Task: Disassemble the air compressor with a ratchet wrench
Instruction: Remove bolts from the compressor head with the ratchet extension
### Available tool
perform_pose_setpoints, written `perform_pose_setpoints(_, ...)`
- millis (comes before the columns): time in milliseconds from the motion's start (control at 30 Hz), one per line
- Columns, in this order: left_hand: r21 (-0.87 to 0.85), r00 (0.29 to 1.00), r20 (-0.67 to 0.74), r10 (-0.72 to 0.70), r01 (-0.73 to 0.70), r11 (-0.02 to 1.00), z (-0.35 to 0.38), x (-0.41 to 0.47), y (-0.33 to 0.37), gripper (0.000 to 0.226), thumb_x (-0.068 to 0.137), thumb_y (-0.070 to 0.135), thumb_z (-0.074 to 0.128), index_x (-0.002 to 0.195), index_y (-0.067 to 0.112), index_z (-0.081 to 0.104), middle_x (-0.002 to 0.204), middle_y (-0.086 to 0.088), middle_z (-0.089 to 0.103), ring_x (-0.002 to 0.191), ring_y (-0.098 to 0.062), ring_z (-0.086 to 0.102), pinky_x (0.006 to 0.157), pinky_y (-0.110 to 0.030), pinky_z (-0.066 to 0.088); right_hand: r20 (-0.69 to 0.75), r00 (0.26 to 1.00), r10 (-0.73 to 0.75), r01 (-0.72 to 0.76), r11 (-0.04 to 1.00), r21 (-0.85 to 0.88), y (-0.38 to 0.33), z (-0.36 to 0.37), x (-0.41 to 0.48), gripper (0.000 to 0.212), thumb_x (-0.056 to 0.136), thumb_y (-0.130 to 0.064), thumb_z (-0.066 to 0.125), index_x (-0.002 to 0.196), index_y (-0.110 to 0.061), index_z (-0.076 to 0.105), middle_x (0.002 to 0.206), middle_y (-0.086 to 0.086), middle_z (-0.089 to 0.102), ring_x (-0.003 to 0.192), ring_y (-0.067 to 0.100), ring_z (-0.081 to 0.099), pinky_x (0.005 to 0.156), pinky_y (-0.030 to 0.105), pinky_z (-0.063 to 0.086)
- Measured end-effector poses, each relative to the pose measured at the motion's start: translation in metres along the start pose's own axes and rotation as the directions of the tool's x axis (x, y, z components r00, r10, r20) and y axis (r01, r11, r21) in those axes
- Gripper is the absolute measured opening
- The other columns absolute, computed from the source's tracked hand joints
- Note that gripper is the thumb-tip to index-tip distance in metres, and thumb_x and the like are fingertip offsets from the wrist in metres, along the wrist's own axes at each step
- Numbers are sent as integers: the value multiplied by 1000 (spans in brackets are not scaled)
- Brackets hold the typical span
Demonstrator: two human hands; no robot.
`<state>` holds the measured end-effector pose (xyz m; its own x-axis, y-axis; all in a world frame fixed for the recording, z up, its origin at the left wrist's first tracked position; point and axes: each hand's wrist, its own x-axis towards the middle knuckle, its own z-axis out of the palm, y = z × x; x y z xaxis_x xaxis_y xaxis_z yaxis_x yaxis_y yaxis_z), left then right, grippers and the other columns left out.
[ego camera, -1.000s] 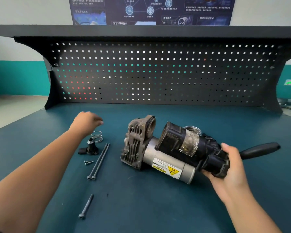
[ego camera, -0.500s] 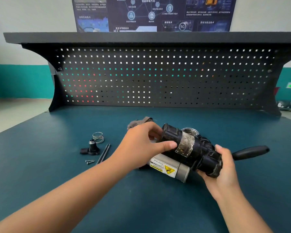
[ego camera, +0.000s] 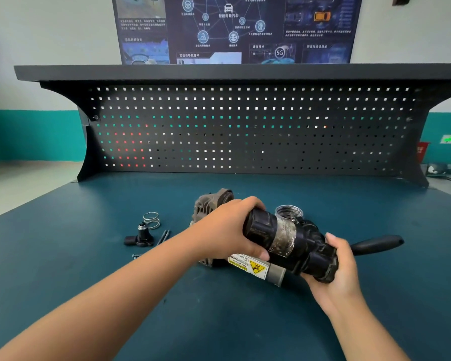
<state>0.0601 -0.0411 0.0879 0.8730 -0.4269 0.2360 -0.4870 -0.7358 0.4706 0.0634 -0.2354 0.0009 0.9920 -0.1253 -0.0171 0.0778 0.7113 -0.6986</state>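
The air compressor [ego camera: 284,238] lies on the dark teal bench top [ego camera: 245,321], a black cylinder over a silver motor with a yellow warning label, and a grey metal head at its left end. My left hand [ego camera: 227,230] grips the compressor's left part, fingers curled over the black cylinder's end. My right hand [ego camera: 341,272] holds the black right end from below. The ratchet wrench's black handle [ego camera: 375,244] pokes out behind my right hand; its head is hidden.
Left of the compressor lie a coil spring [ego camera: 151,220], a small black fitting [ego camera: 139,237], two long bolts [ego camera: 164,237] and a small screw [ego camera: 137,255]. A black pegboard [ego camera: 245,131] with a shelf closes the back of the bench.
My left hand moved from the loose parts on the left to the compressor and took hold of it. The view has tilted up a little.
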Motion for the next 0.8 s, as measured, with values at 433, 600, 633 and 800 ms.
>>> perform_pose_setpoints(433, -273, 849, -525, 57, -231, 934, -41, -32, -10, 64, 41, 46, 84, 98, 46, 56, 94, 24, 65, 84, 3, 63, 72, -16, 52, 109, 994, -9, 25, 989, -144, 0, -4, 4, 66, 79, -65, 39, 96, -8, 70, 84, 13, 71, 77, 20, 56, 62, 34, 36)
perform_pose_setpoints(600, -299, 510, -841, -183, -155, 941, -73, -9, -51, 43, 59, 41, 81, 88, 34, 51, 77, 22, 60, 68, 15, 55, 56, -1, 39, 12, 999, 42, -40, 995, -89, -1, -6, 6, 66, 91, -56, 36, 85, -1, 73, 80, 16, 70, 69, 18, 50, 53, 28, 36)
perform_pose_setpoints(633, -292, 464, -856, -226, -74, 954, -72, -1, -63, 45, 62, 45, 80, 90, 30, 48, 80, 22, 56, 71, 13, 55, 56, -2, 37, 20, 999, 49, -46, 994, -94, 0, -5, 5, 65, 92, -54, 36, 79, -4, 75, 81, 16, 70, 68, 18, 50, 51, 26, 37)
perform_pose_setpoints(800, -338, 468, -742, -480, 357, 871, -46, 41, -127, 59, 67, 55, 74, 96, 15, 42, 94, 1, 55, 92, -28, 56, 70, -31, 39, 53, 997, 54, -49, 995, -92, 1, -3, 4, 55, 93, -45, 38, 76, -5, 73, 81, 16, 68, 67, 16, 54, 44, 23, 39)
